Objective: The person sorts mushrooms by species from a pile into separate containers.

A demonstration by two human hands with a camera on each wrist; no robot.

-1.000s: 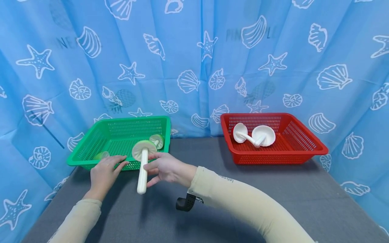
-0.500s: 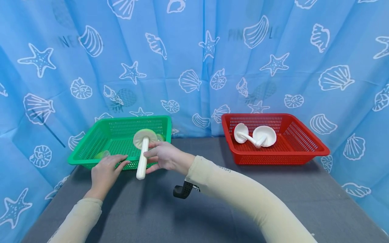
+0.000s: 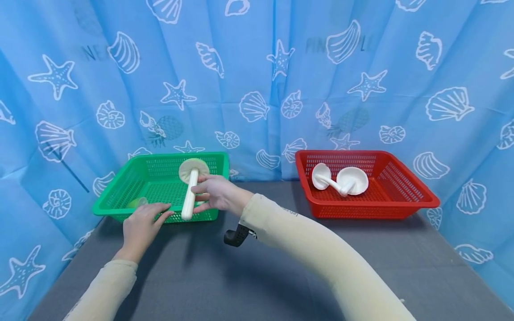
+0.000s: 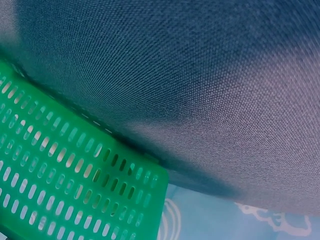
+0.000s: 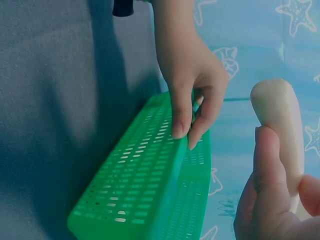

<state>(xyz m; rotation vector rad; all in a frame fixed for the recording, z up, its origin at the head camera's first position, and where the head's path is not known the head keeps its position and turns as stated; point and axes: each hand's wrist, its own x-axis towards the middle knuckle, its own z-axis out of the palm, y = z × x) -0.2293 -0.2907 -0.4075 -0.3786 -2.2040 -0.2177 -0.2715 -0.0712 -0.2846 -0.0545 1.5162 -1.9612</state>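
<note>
My right hand (image 3: 221,194) holds a toy mushroom by its long pale stem (image 3: 190,196), which tilts down toward me. Its round cap (image 3: 193,170), pale underneath with a green edge, is over the green basket (image 3: 170,167). In the right wrist view the fingers and thumb pinch the stem (image 5: 282,110) below its blunt end. My left hand (image 3: 141,226) grips the basket's near rim between thumb and fingers, as the right wrist view shows. A small green-and-pale piece (image 3: 138,203) lies inside at the left. My right hand hides the basket's right interior.
A red basket (image 3: 373,209) stands at the right on the grey cloth-covered table (image 3: 277,249). Two white mushroom-shaped things (image 3: 352,180) lie in it. Behind both baskets hangs a blue curtain (image 3: 257,67) with shell prints. A black device (image 3: 236,236) sticks out below my right wrist.
My right hand has carried the toy mushroom up and farther over the green basket, covering another mushroom visible there earlier. My left hand has kept its grip on the rim.
</note>
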